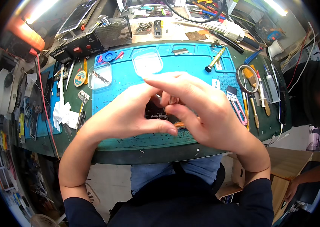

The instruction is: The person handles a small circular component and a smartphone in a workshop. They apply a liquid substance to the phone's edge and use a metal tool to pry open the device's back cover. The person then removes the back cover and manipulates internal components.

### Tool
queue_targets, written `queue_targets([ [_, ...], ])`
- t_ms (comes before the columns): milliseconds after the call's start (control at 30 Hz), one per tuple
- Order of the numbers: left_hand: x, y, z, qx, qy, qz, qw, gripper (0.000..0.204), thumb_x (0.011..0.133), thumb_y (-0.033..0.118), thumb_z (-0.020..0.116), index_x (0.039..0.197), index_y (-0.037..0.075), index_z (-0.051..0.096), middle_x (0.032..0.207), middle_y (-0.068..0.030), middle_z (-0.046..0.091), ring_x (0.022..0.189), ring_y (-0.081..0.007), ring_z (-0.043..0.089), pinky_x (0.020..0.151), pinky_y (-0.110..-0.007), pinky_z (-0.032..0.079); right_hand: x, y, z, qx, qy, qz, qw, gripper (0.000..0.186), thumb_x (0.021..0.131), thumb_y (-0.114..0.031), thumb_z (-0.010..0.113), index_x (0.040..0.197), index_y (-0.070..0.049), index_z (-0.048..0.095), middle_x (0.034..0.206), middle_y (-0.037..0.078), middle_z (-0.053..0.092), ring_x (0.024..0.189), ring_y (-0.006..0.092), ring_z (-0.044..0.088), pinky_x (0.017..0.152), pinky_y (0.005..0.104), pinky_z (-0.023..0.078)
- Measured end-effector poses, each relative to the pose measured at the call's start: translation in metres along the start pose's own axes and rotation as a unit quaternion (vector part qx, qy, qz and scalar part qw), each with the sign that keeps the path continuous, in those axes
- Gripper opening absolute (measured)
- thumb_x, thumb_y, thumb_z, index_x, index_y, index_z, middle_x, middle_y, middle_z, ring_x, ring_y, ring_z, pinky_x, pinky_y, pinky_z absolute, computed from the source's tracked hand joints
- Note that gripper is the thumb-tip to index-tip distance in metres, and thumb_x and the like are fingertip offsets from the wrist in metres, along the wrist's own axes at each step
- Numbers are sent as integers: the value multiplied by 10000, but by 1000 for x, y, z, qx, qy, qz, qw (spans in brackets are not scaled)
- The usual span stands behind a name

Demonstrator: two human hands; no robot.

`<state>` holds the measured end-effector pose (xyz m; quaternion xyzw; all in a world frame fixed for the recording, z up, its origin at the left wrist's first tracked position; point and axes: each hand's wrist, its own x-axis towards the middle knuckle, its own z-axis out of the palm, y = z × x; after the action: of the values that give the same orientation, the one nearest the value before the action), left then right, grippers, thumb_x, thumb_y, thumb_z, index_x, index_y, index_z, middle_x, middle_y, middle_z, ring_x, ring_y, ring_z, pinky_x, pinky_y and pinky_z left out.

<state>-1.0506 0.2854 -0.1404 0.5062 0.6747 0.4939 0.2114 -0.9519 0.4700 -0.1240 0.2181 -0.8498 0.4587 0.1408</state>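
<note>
Between my hands, at the middle of the mat, is a dark electronic device (154,112) with small parts showing inside; my hands cover most of it. My left hand (131,109) curves round it from the left, thumb along the near side and fingers bent at the far side, partly hidden. Over its right part, my right hand (201,108) is closed in a pinch, thumb against fingers. What that pinch holds is hidden. An orange strip (180,124) shows under the right thumb. Just beyond the hands stands a clear plastic box (147,62).
A blue work mat (124,75) covers the green bench. At left lie a clear tray (100,75), tape roll and white tissue (64,114). At right are a screwdriver (215,58), a tape ring (247,78), syringes and a pink cutter (239,112). Another person's hand (291,191) shows lower right.
</note>
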Motion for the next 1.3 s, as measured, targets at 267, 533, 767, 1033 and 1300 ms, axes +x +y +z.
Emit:
queue_targets([
  [267, 0, 5, -2, 33, -26, -24, 999, 287, 805, 88, 801, 944, -2, 566, 829, -86, 623, 768, -236, 596, 713, -354, 509, -1, -2, 0, -65, 2, -25, 998, 643, 809, 73, 675, 1425, -31, 524, 1048, 120, 640, 859, 217, 631, 769, 328, 539],
  [533, -1, 2, -6, 39, -26, -21, 999, 313, 821, 71, 781, 1028, -1, 556, 877, -81, 627, 819, -225, 621, 770, -356, 527, -1, 1, 1, -95, 7, -62, 993, 640, 826, 79, 663, 1436, -42, 512, 1077, 117, 645, 847, 217, 634, 757, 318, 540],
  [767, -2, -2, -8, 14, -21, -53, 998, 341, 810, 158, 830, 999, 19, 583, 840, -51, 629, 797, -165, 610, 703, -328, 501, 0, -1, 3, -29, 26, -45, 998, 615, 840, 93, 664, 1422, -60, 533, 1016, 97, 645, 845, 187, 637, 754, 309, 547],
  [1033, -3, -7, -23, 50, -36, -16, 998, 212, 881, 175, 761, 1037, 52, 688, 835, -54, 672, 773, -171, 627, 713, -316, 503, -1, -4, -3, -4, 45, -10, 999, 651, 835, 117, 669, 1441, -60, 509, 936, 73, 653, 837, 160, 645, 766, 310, 552],
  [1300, -6, -12, -26, 84, -80, -7, 993, 155, 843, 94, 766, 918, 9, 661, 893, -105, 678, 836, -275, 650, 763, -348, 514, -1, 2, 8, 1, 30, -6, 1000, 626, 841, 121, 664, 1426, -51, 520, 958, 79, 651, 859, 170, 659, 786, 318, 570],
])
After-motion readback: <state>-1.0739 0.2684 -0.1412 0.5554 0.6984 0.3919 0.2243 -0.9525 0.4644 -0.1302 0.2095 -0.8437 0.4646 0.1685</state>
